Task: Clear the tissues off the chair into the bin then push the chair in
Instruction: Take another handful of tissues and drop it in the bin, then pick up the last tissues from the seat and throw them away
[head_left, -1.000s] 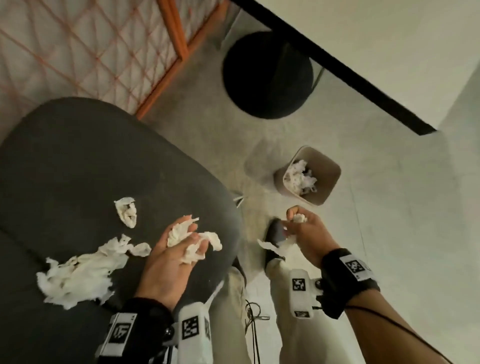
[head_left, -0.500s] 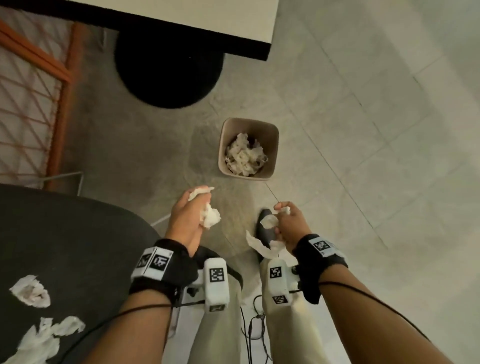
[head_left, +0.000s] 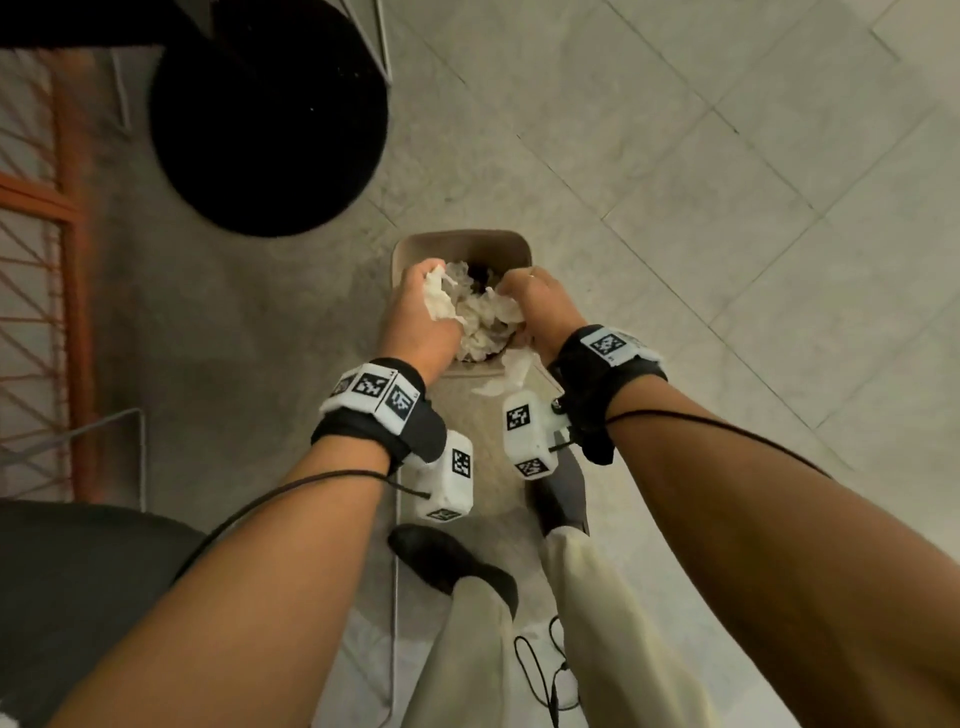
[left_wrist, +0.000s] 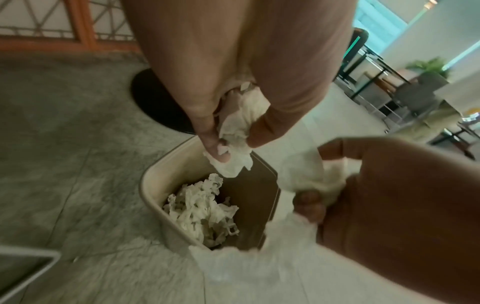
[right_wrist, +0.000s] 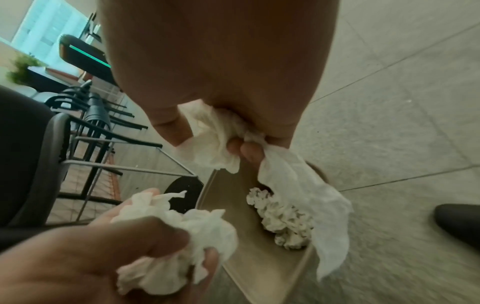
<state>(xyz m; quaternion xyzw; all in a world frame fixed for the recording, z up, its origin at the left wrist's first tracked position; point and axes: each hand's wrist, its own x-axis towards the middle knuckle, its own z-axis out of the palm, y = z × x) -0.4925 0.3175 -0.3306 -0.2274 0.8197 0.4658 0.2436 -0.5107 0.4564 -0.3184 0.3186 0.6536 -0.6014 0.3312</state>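
Both hands hover over the small beige bin on the floor. My left hand grips a crumpled white tissue just above the bin's rim. My right hand grips another tissue, whose long loose end hangs over the bin's near edge. Several crumpled tissues lie inside the bin. The dark grey chair seat is at the lower left, behind my left arm. Any tissues on the seat are out of sight here.
A round black table base stands on the floor just beyond the bin on the left. An orange lattice frame runs along the left edge. My two feet stand right before the bin. Grey tiled floor spreads to the right.
Both hands have moved forward and down from beside the chair to just over the bin, still holding their tissues. The view has swung away from the chair seat toward the bin.
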